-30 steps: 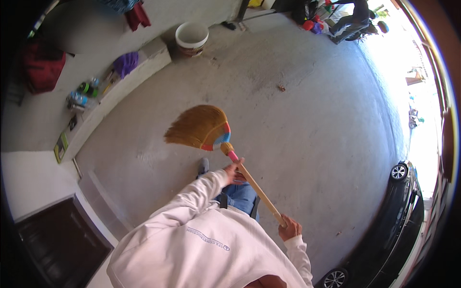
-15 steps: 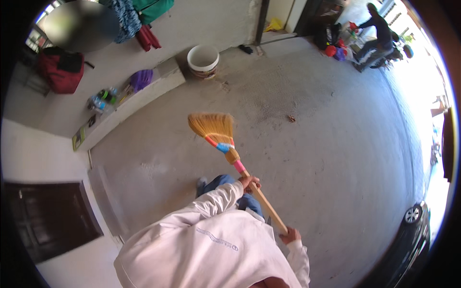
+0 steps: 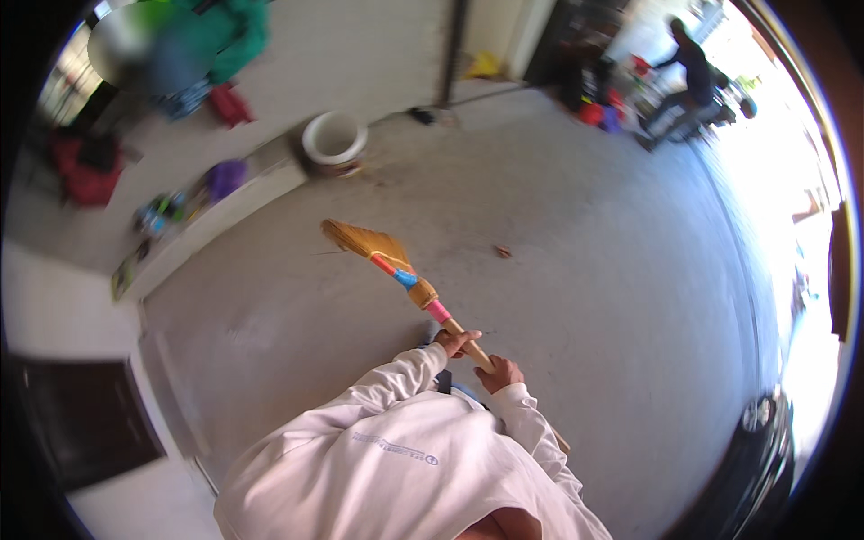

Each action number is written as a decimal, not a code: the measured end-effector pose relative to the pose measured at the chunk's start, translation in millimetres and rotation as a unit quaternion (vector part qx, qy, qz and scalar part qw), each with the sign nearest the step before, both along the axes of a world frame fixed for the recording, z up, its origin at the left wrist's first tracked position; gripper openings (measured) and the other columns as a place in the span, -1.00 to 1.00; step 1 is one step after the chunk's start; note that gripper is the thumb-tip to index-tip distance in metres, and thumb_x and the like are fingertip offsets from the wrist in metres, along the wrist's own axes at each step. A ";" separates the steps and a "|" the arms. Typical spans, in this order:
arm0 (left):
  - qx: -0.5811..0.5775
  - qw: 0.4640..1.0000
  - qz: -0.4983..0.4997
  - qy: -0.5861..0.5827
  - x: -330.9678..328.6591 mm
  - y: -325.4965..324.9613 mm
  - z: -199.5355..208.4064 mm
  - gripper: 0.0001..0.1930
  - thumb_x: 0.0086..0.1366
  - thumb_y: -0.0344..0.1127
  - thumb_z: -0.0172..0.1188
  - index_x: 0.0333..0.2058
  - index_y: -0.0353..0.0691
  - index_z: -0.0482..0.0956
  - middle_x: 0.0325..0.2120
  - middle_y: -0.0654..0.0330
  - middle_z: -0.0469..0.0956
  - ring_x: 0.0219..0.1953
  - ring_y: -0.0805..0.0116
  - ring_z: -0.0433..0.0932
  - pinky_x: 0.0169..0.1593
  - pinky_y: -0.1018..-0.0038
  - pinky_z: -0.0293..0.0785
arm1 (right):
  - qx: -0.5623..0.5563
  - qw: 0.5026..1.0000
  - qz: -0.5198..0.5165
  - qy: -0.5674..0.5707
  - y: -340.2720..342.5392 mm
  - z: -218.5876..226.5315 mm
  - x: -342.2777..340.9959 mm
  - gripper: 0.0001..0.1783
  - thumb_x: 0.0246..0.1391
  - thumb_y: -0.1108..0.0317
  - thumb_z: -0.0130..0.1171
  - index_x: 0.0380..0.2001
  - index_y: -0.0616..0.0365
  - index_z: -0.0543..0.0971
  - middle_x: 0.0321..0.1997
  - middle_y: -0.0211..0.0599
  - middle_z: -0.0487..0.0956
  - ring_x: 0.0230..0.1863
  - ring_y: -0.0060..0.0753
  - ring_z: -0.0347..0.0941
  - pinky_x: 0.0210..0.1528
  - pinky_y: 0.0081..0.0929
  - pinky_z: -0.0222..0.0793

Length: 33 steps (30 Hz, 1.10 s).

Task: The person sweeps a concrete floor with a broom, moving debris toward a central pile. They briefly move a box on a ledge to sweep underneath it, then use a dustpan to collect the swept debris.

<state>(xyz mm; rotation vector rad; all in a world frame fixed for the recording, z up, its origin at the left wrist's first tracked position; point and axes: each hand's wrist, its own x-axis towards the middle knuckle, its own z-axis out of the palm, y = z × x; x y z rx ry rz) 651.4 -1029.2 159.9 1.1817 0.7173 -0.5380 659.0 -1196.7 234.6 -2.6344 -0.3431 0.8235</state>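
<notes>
A broom (image 3: 438, 310) slants across the middle of the view, its straw bristles up and to the left and its wooden handle toward my body. Red, blue and pink bands wrap the broom's neck. My left hand (image 3: 459, 343) is closed round the handle just below the pink band. Close beneath it, my right hand (image 3: 501, 373) grips the same handle. The handle's lower end shows past my right forearm. Whether the bristles touch the concrete floor (image 3: 594, 270) I cannot tell.
A small brown scrap (image 3: 502, 251) lies on the floor ahead. A white bucket (image 3: 335, 139) stands beside a low ledge (image 3: 261, 196) holding bottles and a purple item. Far right, a person (image 3: 688, 81) bends near colourful bags; a dark car (image 3: 751, 459) is at lower right.
My right hand has moved up the handle, from near its end to close below my left hand. The bristles have turned more edge-on. The whole view has shifted somewhat.
</notes>
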 end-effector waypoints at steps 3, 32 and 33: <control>-0.035 0.984 -0.172 -0.009 -27.9 24.3 -5.3 -0.49 -0.02 0.20 0.28 -0.30 -0.12 0.54 -0.43 0.24 0.59 -0.43 0.44 0.55 -0.35 0.49 0.45 | 0.030 0.998 -0.053 -0.032 0.5 -33.1 -56.2 -0.59 -0.24 0.00 0.28 -0.46 0.12 0.56 -0.52 -0.05 0.54 -0.42 0.01 0.50 -0.34 -0.22 0.42; 0.528 0.700 0.477 0.060 -32.2 355.4 27.1 -0.48 0.13 0.12 0.07 -0.14 -0.19 0.55 -0.11 0.09 0.52 -0.03 0.32 0.46 0.00 0.42 0.36 | 0.159 0.910 -0.301 0.239 -342.8 -53.1 67.5 -0.67 -0.21 0.26 0.34 -0.78 0.15 0.42 -0.83 -0.45 0.33 -0.84 -0.58 0.21 -0.80 -0.52 0.08; 0.553 0.658 0.505 0.077 -72.3 366.5 42.1 -0.49 0.13 0.12 0.07 -0.14 -0.19 0.55 -0.11 0.09 0.52 -0.03 0.31 0.46 0.00 0.41 0.36 | 0.154 0.913 -0.306 0.224 -350.3 -64.6 75.6 -0.67 -0.22 0.25 0.34 -0.78 0.15 0.42 -0.83 -0.44 0.33 -0.84 -0.57 0.21 -0.80 -0.52 0.09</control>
